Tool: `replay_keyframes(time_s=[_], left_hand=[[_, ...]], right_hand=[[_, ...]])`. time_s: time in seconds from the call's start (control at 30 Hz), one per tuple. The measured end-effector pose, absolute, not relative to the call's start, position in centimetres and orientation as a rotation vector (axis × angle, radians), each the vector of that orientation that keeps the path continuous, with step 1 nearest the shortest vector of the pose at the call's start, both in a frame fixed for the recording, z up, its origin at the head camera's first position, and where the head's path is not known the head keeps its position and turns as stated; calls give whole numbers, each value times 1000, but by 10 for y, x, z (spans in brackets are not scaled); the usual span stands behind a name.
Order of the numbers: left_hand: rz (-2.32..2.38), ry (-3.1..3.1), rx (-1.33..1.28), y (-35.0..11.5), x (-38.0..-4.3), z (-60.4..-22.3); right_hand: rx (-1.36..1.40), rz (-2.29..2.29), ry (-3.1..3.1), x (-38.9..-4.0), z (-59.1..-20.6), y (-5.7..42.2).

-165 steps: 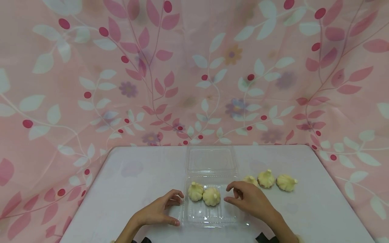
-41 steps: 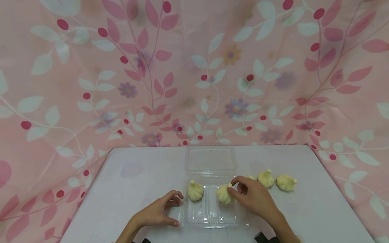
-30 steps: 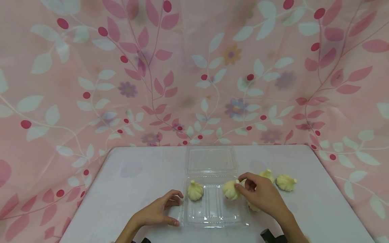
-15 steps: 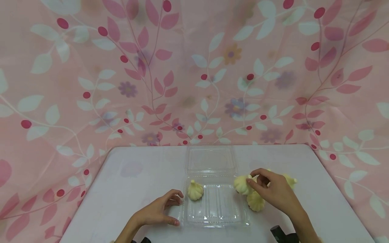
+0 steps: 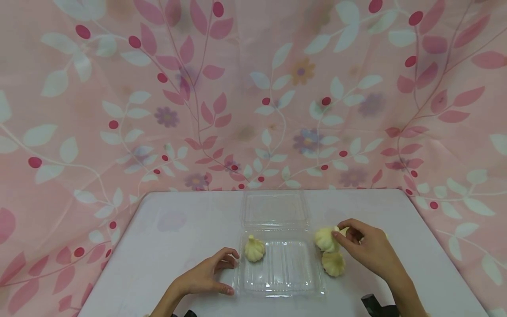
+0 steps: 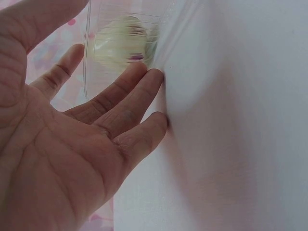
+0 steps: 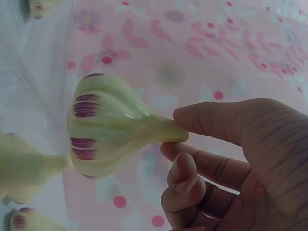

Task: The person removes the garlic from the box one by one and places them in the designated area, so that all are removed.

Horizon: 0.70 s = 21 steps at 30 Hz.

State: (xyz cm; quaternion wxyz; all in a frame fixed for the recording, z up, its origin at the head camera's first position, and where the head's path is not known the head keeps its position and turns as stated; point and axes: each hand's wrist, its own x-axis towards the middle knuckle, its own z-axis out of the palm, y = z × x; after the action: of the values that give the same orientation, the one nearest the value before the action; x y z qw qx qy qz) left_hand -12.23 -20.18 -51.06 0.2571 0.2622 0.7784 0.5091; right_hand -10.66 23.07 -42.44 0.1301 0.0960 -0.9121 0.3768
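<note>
My right hand (image 5: 368, 246) pinches a pale garlic bulb (image 5: 325, 240) by its stem, between thumb and forefinger. In the right wrist view this garlic bulb (image 7: 108, 126) shows purple streaks on its base, which points away from the hand. It hangs just right of a clear plastic clamshell box (image 5: 285, 279). Another garlic bulb (image 5: 333, 264) lies right below it in the head view. Inside the box, at the left, sits one garlic bulb (image 5: 254, 249). My left hand (image 5: 206, 275) rests at the box's left side, fingers loosely bent and holding nothing.
The box's lid (image 5: 275, 209) lies folded open toward the back of the white table (image 5: 190, 220). Further garlic is mostly hidden behind my right hand. A pink floral cloth (image 5: 237, 110) hangs behind the table.
The right hand has gripped the right-hand garlic bulb in the box and carried it rightward past the box's edge. One bulb stays in the box. The left hand has barely moved.
</note>
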Motion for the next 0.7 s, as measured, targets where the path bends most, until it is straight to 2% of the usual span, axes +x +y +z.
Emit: replay_keyframes(time_s=[0.7], left_hand=[[1395, 2103, 730, -202, -121, -509]], right_hand=[[162, 1043, -2662, -105, -425, 256]])
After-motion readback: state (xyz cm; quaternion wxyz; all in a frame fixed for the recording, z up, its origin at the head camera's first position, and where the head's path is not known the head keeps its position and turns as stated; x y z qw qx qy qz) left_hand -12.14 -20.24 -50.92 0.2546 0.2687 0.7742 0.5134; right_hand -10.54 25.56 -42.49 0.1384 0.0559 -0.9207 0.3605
